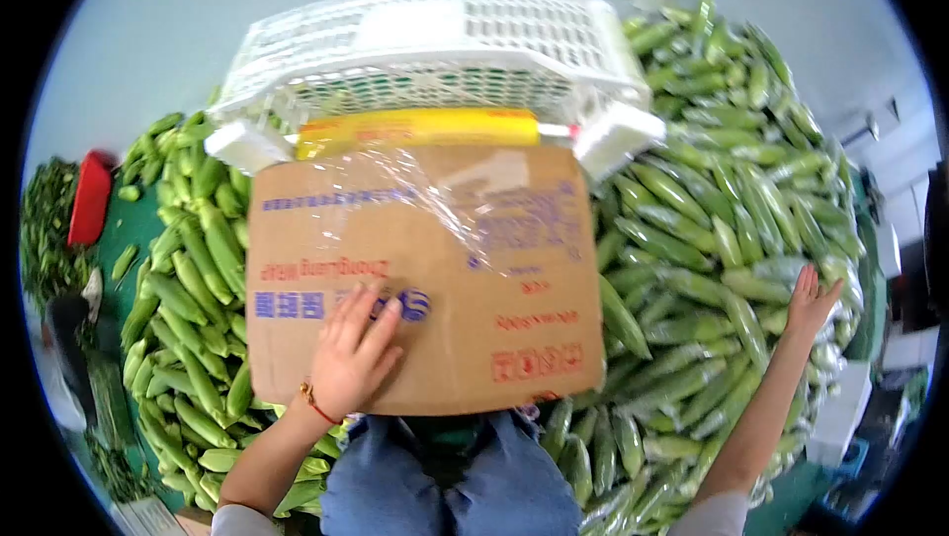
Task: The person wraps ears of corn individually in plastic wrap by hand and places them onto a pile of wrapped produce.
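My left hand (356,353) lies flat on the near part of a cardboard box (445,289), fingers spread and holding nothing. A strip of clear plastic film (435,198) is draped over the box's far part. Behind the box lies a yellow roll of wrap (420,129) between two white end pieces. Out to the right, my right hand (813,307) is open at the film-wrapped ears of corn (692,289). Whether its fingers touch the wrapped corn I cannot tell.
A white plastic basket (326,37) stands tilted behind the roll. Unwrapped green corn (203,269) is heaped on the left. Farther left are a red container (89,198) and loose green husks (47,215). Pale boxes (840,407) stand at the right edge.
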Demonstrator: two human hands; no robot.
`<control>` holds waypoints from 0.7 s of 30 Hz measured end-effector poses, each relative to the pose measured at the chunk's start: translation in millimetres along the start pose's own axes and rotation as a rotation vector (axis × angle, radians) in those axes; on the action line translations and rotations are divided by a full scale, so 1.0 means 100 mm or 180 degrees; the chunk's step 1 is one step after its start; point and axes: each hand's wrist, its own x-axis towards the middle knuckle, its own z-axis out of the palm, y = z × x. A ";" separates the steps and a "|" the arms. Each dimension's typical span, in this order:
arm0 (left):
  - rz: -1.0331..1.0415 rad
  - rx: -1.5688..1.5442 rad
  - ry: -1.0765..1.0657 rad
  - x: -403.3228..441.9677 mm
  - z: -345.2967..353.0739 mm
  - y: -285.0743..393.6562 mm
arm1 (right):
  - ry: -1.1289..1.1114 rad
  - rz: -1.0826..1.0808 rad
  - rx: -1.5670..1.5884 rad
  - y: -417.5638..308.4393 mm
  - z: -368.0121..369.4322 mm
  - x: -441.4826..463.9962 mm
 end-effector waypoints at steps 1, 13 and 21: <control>-0.0257 0.0145 0.0207 -0.03 0.01 -0.15 | -0.0995 0.0002 -0.1055 0.39 -0.03 -0.35; 0.0291 -0.0332 0.0961 0.35 -0.53 -1.25 | -0.5171 -0.0744 -0.4004 2.08 -0.03 -2.83; 0.0182 -0.0553 0.0491 -1.73 -0.29 -0.58 | -0.5744 -0.0680 -0.4247 1.01 -0.95 -2.99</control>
